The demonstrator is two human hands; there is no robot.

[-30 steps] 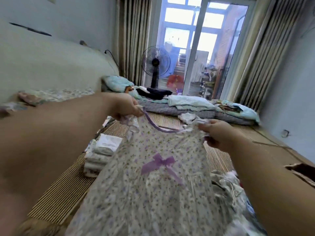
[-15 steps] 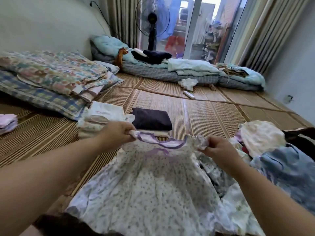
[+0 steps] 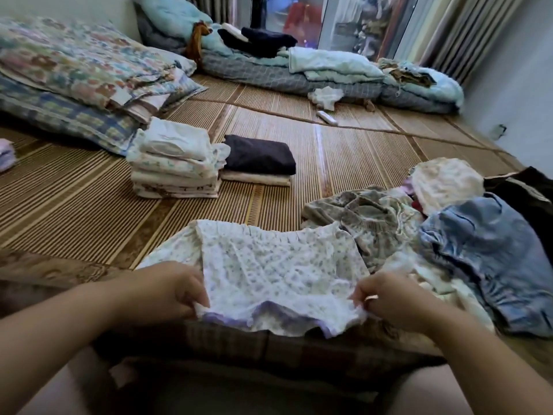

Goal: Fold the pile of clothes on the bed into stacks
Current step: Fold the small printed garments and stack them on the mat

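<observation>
Floral dress (image 3: 269, 265), pale with small purple sprigs, lying on the woven mat (image 3: 74, 205) at the near edge of the bed, squarely between the hands. Purple-trimmed edge nearest the person, gathered edge farther in. A second layer of the same print showing beneath at the left. Left hand (image 3: 173, 289) at the near left corner of the dress, fingers curled, pinching the cloth between thumb and fingertips. Right hand (image 3: 392, 298) at the near right corner, likewise curled and pinching the trimmed edge. Both hands low at the bed's near edge, with the width of the dress between them.

Heap of unfolded clothes (image 3: 389, 229) toward the near right corner of the bed, touching the right side of the dress. A beige printed piece closest to the dress, a crumpled blue garment (image 3: 493, 259) at the right, a cream piece and something dark behind.

Toward the middle of the bed, beyond the dress and apart from it, two folded stacks side by side. Tall stack (image 3: 176, 166) of pale printed pieces at the left; low stack (image 3: 257, 160) at the right, a dark piece on top of a light one.

Folded quilts (image 3: 74, 70) along the left edge. Rolled bedding (image 3: 269, 73) along the far edge, with a small white cloth (image 3: 326, 97) and a white remote (image 3: 326, 117) just in front of it.
</observation>
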